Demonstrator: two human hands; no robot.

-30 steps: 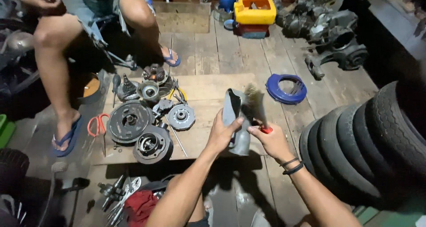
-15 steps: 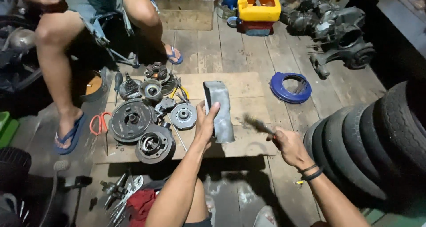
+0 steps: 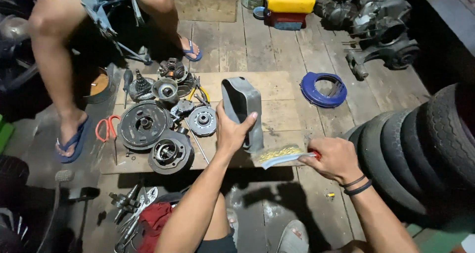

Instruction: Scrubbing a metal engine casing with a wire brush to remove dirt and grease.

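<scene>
My left hand [image 3: 231, 130] grips a grey curved metal cover [image 3: 242, 108], holding it upright on a low wooden board [image 3: 277, 115]. My right hand [image 3: 334, 159] holds a red-handled brush [image 3: 282, 155] with its bristles pointing left, just below and to the right of the cover. The brush is blurred and sits apart from the cover by a small gap.
Round engine parts [image 3: 163, 124] crowd the board's left half, with red scissors [image 3: 106, 127] beside them. Another person's legs in blue sandals [image 3: 74, 139] are at the left. A blue ring cover [image 3: 324, 88] lies to the right, tyres [image 3: 420, 149] further right, tools [image 3: 131, 208] below.
The cover was lifted off the board's middle and stood upright nearer me. My right hand with the brush moved down and away from the cover, then back toward its lower edge.
</scene>
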